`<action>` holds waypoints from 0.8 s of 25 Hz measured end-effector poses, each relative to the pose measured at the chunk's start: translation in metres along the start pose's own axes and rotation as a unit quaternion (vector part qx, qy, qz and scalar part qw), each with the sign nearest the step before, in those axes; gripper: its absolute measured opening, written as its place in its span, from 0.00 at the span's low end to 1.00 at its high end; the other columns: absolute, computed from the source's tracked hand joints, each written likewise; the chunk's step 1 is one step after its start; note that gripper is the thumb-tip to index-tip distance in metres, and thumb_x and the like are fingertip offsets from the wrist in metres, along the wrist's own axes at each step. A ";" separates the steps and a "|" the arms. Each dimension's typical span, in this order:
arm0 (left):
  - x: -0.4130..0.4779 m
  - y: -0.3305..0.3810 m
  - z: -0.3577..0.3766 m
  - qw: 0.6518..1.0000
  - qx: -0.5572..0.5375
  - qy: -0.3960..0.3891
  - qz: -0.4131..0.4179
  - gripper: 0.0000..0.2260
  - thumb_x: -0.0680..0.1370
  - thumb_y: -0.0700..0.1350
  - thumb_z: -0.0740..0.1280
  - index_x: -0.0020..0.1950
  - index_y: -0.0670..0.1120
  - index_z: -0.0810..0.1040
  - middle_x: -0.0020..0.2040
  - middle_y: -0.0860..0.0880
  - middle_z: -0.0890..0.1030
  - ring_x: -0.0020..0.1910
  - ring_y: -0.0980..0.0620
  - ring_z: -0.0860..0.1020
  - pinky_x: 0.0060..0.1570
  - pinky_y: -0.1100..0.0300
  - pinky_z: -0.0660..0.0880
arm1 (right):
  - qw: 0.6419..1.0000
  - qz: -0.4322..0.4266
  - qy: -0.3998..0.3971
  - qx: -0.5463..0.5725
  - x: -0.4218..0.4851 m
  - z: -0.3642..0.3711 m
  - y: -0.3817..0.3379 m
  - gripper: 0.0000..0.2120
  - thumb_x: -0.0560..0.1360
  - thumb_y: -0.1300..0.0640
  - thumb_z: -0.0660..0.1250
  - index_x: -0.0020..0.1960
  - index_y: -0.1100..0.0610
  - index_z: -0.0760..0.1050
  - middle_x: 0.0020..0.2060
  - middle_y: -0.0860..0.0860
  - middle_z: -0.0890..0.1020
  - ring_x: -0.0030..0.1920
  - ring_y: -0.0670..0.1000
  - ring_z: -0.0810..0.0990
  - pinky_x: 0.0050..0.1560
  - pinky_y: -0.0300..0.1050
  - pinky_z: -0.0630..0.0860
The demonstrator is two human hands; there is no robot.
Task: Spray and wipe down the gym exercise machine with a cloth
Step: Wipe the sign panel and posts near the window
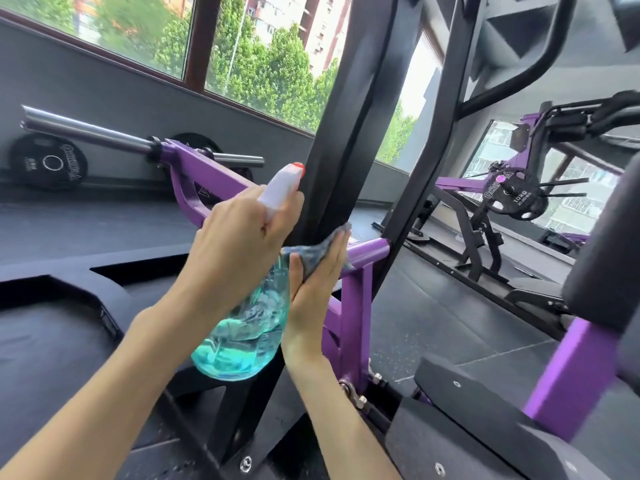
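At far left a plate [48, 163] leans on the wall under the window. Above it a steel sleeve [86, 131] runs into the machine's purple lever [211, 178]. Next we come to the left hand [239, 233], its fingers wrapped round the neck of the bottle [242, 334]. The red-tipped nozzle [287, 178] points at the black post [346, 116] and sits just beside it. The bottle hangs tilted, with teal liquid pooled in its lower part, and we see no spray in the air.

Just right of it the right hand [311, 292] is held flat, fingers straight. It presses the cloth [318, 249] to where the purple crossbar [369, 249] meets the post, and the cloth's top edge is bunched against the post. Further right stand a second machine [460, 183], well apart, and a black pad [602, 237] close to us.

We judge the job to be in mid-course, with spraying and wiping both in hand at this one joint. We cannot tell which surfaces are already clean, since no wet sheen or streaks show. As things lie, the lever, the sleeve, the upper post, the pad and the bolted base at lower right all look yet to be wiped, so we reckon most of the machine is left
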State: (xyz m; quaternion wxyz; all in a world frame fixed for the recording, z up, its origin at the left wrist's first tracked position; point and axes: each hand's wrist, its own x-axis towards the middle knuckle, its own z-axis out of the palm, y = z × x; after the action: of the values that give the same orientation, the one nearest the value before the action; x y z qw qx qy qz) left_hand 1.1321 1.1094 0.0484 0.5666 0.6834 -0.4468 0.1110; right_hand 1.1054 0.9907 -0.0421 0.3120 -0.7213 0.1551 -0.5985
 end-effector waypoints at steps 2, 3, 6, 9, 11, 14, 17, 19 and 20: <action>-0.004 -0.003 0.006 1.000 -0.005 -0.022 0.010 0.19 0.78 0.61 0.50 0.64 0.60 0.71 0.39 0.48 0.77 0.40 0.46 0.74 0.51 0.46 0.75 | 0.996 0.065 -0.035 0.045 -0.035 -0.016 0.022 0.25 0.80 0.53 0.60 0.75 0.50 0.57 0.72 0.45 0.64 0.71 0.38 0.63 0.71 0.44 0.64; -0.005 -0.004 0.010 0.999 -0.003 -0.031 0.011 0.22 0.77 0.63 0.48 0.64 0.58 0.71 0.42 0.49 0.78 0.43 0.44 0.75 0.52 0.46 0.75 | 0.996 0.079 -0.030 0.033 -0.041 -0.027 0.033 0.22 0.80 0.56 0.61 0.72 0.50 0.63 0.67 0.46 0.71 0.66 0.39 0.71 0.67 0.43 0.70; -0.006 -0.008 0.022 0.999 0.013 -0.042 0.015 0.35 0.74 0.67 0.45 0.55 0.42 0.78 0.43 0.48 0.77 0.43 0.43 0.75 0.50 0.46 0.75 | 0.996 0.085 0.016 -0.030 -0.009 -0.061 0.060 0.18 0.77 0.44 0.62 0.65 0.48 0.73 0.57 0.49 0.80 0.57 0.50 0.80 0.59 0.53 0.76; -0.007 -0.009 0.036 0.999 -0.024 -0.040 0.014 0.31 0.78 0.63 0.50 0.47 0.37 0.80 0.43 0.49 0.78 0.42 0.45 0.74 0.48 0.47 0.74 | 0.992 0.014 0.005 -0.125 0.056 -0.072 0.082 0.15 0.80 0.54 0.61 0.64 0.58 0.74 0.58 0.52 0.79 0.57 0.49 0.77 0.60 0.35 0.71; -0.010 -0.009 0.047 0.998 -0.048 -0.031 0.014 0.29 0.77 0.62 0.51 0.43 0.39 0.80 0.44 0.50 0.80 0.44 0.46 0.74 0.50 0.47 0.73 | 0.979 -0.017 -0.093 -0.182 0.074 -0.068 0.099 0.14 0.80 0.57 0.58 0.58 0.65 0.74 0.52 0.59 0.79 0.53 0.54 0.76 0.51 0.30 0.65; -0.011 -0.011 0.057 0.996 -0.083 0.024 0.011 0.24 0.76 0.62 0.53 0.39 0.45 0.79 0.44 0.52 0.83 0.54 0.50 0.73 0.55 0.46 0.71 | 0.975 -0.015 -0.121 -0.187 0.094 -0.070 0.137 0.12 0.81 0.61 0.54 0.55 0.67 0.73 0.49 0.60 0.78 0.50 0.53 0.74 0.53 0.34 0.66; -0.006 -0.013 0.059 0.999 -0.034 0.031 0.013 0.25 0.77 0.60 0.54 0.36 0.41 0.77 0.39 0.50 0.83 0.50 0.50 0.74 0.52 0.53 0.68 | 0.976 0.080 -0.089 -0.185 0.132 -0.085 0.173 0.13 0.83 0.61 0.53 0.58 0.68 0.72 0.54 0.62 0.77 0.56 0.58 0.74 0.55 0.41 0.64; -0.006 -0.010 0.057 0.999 0.009 0.041 0.014 0.26 0.77 0.59 0.53 0.33 0.40 0.76 0.34 0.50 0.79 0.44 0.48 0.73 0.46 0.56 0.64 | 0.970 0.139 -0.068 -0.187 0.155 -0.091 0.191 0.15 0.83 0.60 0.51 0.61 0.68 0.70 0.58 0.64 0.75 0.60 0.60 0.73 0.57 0.42 0.64; -0.007 -0.008 0.057 0.999 0.022 0.048 0.013 0.26 0.77 0.59 0.53 0.33 0.40 0.75 0.32 0.49 0.77 0.41 0.48 0.72 0.43 0.57 0.61 | 0.965 0.172 -0.056 -0.190 0.162 -0.093 0.198 0.16 0.83 0.59 0.50 0.63 0.67 0.69 0.61 0.63 0.74 0.63 0.60 0.72 0.58 0.42 0.64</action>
State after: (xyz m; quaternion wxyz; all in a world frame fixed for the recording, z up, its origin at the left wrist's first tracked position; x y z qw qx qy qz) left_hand 1.1140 1.0630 0.0193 0.5705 0.6837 -0.4256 0.1610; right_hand 1.0842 0.7192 -0.0352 0.2759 -0.7622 0.3696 -0.4542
